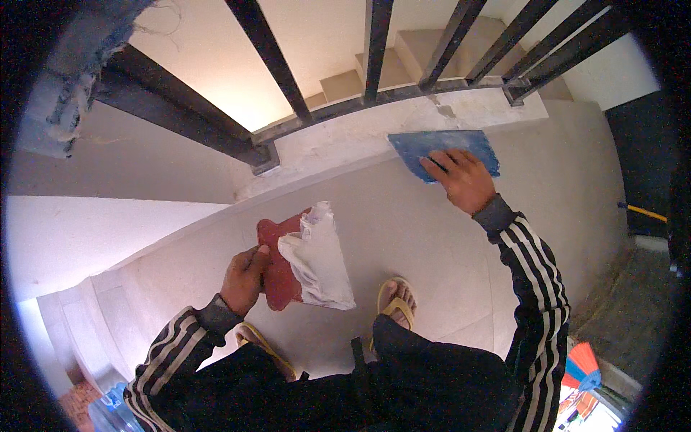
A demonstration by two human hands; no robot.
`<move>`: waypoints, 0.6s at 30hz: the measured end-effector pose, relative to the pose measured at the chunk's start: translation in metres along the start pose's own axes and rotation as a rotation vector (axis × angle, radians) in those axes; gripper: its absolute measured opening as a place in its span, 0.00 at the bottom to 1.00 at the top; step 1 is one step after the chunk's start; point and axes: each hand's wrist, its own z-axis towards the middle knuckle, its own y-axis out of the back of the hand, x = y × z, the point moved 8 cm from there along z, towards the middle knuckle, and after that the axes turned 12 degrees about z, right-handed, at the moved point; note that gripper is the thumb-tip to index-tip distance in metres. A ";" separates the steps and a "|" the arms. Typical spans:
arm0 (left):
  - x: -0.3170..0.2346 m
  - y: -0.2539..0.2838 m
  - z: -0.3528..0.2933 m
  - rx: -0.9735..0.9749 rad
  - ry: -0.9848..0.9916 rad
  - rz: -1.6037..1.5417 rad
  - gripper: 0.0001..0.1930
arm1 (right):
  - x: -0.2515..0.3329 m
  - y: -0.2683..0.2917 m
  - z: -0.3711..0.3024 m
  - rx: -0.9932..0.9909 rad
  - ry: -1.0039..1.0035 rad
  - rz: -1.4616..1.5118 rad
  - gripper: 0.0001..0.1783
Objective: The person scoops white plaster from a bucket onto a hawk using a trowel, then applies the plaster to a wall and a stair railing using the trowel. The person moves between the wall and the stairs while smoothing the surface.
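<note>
My left hand (pixel 245 279) grips the edge of a dark red putty spreader (pixel 277 241), held flat over the floor. A thick smear of white putty (pixel 324 263) covers its right side. Farther off to the right, my right hand (pixel 463 178) is closed on a blue, flat putty spreader (pixel 414 150), fingers spread over its top face. The blue spreader's far edge lies at the low white curb (pixel 345 149) under the railing; whether it presses on the curb, I cannot tell.
Black metal railing bars (pixel 268 54) rise from the curb, with stairs (pixel 392 68) behind them. Frayed blue cloth (pixel 68 79) hangs at upper left. My feet in yellow flip-flops (pixel 397 308) stand on the pale floor. A colourful broom (pixel 583 367) and a clear blue bottle (pixel 115 410) are near the lower corners.
</note>
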 end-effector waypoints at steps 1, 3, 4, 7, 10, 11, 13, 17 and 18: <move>0.000 0.001 -0.001 -0.003 0.000 0.019 0.21 | 0.000 -0.003 -0.001 0.006 -0.001 -0.003 0.35; 0.007 0.004 0.001 -0.003 -0.001 0.053 0.21 | 0.002 -0.003 -0.006 0.008 0.026 0.008 0.35; 0.012 0.006 0.002 -0.007 -0.002 0.070 0.21 | 0.003 -0.002 -0.008 0.007 0.042 0.014 0.35; 0.023 0.006 0.004 -0.003 -0.003 0.038 0.21 | 0.001 0.008 -0.019 0.107 0.052 0.023 0.34; 0.005 0.003 0.000 -0.017 -0.042 0.067 0.21 | -0.010 0.008 -0.024 0.080 -0.026 0.056 0.34; 0.006 0.004 0.000 -0.032 -0.053 0.081 0.21 | -0.012 0.006 -0.022 0.072 -0.030 0.055 0.34; 0.009 0.004 0.001 -0.048 -0.073 0.111 0.21 | -0.014 0.003 -0.008 0.064 -0.050 0.053 0.33; 0.016 0.001 0.010 0.009 -0.043 0.057 0.21 | -0.011 0.005 0.013 -0.026 -0.021 0.049 0.34; 0.020 0.005 0.011 0.005 -0.051 0.084 0.21 | -0.007 0.003 0.016 -0.004 -0.016 0.063 0.34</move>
